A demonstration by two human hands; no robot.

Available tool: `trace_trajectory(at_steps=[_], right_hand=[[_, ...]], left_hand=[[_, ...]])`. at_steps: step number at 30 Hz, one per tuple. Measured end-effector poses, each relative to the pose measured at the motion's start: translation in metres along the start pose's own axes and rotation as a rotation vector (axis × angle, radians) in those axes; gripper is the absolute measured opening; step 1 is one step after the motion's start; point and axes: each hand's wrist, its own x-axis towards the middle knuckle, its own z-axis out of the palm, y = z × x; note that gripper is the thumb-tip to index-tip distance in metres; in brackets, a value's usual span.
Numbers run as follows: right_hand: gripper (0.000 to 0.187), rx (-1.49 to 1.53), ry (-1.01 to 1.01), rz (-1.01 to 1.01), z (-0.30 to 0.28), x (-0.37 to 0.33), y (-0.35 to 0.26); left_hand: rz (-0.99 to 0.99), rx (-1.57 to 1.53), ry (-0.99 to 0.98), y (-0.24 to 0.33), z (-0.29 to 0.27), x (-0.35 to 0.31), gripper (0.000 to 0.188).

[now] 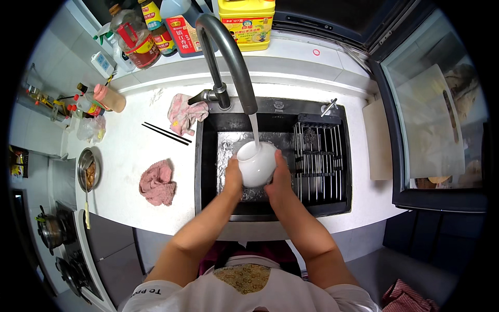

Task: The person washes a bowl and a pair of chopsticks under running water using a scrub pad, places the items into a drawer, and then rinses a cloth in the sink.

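A white bowl (pixel 258 169) is held tilted over the sink (pixel 205 156), its rounded outside toward me and a round ring, seemingly its foot, at the upper left. My left hand (pixel 233 178) is closed on its left side. On the right side, my right hand (pixel 279 177) grips it with the fingers wrapped behind, partly hidden. From the dark faucet (pixel 228 57) a stream of water falls onto the bowl. Below it, water ripples over the sink floor.
A metal drying rack (pixel 318 161) fills the sink's right side. On the left counter lie a pink cloth (pixel 158 183), a patterned cloth (pixel 186 114), black chopsticks (pixel 166 133) and a metal bowl of food (pixel 89 169). Bottles line the ledge behind; an open window (pixel 389 130) stands right.
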Motion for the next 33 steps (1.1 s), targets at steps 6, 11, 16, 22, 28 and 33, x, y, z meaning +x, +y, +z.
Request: trace_trajectory(at_steps=[6,11,16,22,28,33], right_hand=[[0.040,-0.306,0.148,-0.240,-0.019,0.014,0.026],[0.034,-1.270,-0.161,-0.473,-0.036,0.003,0.021],[0.037,-1.610,-0.531,-0.667,-0.051,-0.010,0.030],[0.037,-1.314,-0.351,-0.464,-0.059,0.022,0.025],[0.037,-0.670,-0.147,-0.012,-0.037,0.017,0.011],[0.044,-0.684,-0.151,0.065,-0.039,0.029,-0.007]], left_hand=[[0.268,0.493,0.009,-0.015,0.008,-0.032,0.063],[-0.229,0.370,0.038,-0.011,-0.017,-0.009,0.069],[-0.515,0.389,-0.113,0.026,-0.017,-0.026,0.084],[0.515,0.984,0.266,0.097,-0.021,0.056,0.103],[0.650,0.816,0.328,0.147,-0.033,0.110,0.078],[0.689,0.936,0.124,0.099,-0.013,0.052,0.068]])
